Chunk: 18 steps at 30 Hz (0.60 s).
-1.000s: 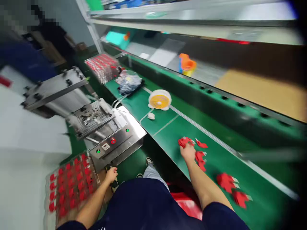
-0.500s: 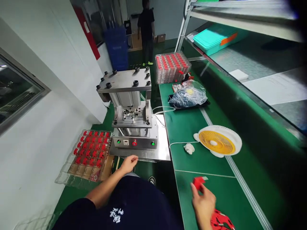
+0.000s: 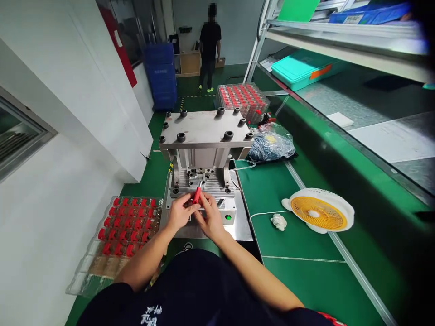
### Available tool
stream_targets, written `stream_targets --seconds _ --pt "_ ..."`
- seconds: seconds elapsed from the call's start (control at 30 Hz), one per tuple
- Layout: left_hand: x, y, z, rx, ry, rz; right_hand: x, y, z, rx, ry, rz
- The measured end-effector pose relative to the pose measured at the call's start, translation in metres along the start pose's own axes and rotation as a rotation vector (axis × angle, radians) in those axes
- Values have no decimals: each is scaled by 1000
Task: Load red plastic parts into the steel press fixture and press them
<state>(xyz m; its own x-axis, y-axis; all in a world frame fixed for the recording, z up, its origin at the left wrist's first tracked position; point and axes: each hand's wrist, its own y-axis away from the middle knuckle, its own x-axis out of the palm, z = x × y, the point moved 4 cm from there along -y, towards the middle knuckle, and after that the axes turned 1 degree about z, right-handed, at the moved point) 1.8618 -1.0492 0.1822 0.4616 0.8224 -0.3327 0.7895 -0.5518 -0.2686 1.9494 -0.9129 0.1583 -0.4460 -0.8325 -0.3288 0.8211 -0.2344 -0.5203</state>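
Observation:
Both my hands meet in front of a small metal press machine (image 3: 205, 149). My left hand (image 3: 180, 213) and my right hand (image 3: 210, 218) pinch one small red plastic part (image 3: 196, 194) between their fingertips. The part sits just before the machine's grooved lower plate (image 3: 210, 184). A green button (image 3: 228, 218) shows on the machine's front panel, right of my right hand.
A clear tray of red parts (image 3: 127, 222) lies left of the machine. A yellow and white fan (image 3: 319, 212) and a white plug (image 3: 279, 221) rest on the green bench (image 3: 292, 253). A bag (image 3: 272, 142), stacked trays (image 3: 243, 97) and a standing person (image 3: 209, 45) are farther back.
My right hand carried a red part from the bench on the right over to the machine. My left hand rose to join it. The view swung left toward the machine.

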Motion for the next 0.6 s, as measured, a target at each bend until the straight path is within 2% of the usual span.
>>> stream_targets --seconds 0.07,0.13,0.27,0.4,0.6 --pt "-21 -26 3 125 -219 10 4 -1 -11 102 -22 -65" --pt "-31 -51 6 220 -438 39 5 6 -26 247 -55 -129" --pt "-23 -86 14 337 -681 125 2 34 -48 525 -120 -181" --pt "-9 -91 19 388 -733 99 -4 55 -51 643 -87 -260" --pt "-3 -80 15 401 -768 -58 -8 69 -51 657 -49 -305"
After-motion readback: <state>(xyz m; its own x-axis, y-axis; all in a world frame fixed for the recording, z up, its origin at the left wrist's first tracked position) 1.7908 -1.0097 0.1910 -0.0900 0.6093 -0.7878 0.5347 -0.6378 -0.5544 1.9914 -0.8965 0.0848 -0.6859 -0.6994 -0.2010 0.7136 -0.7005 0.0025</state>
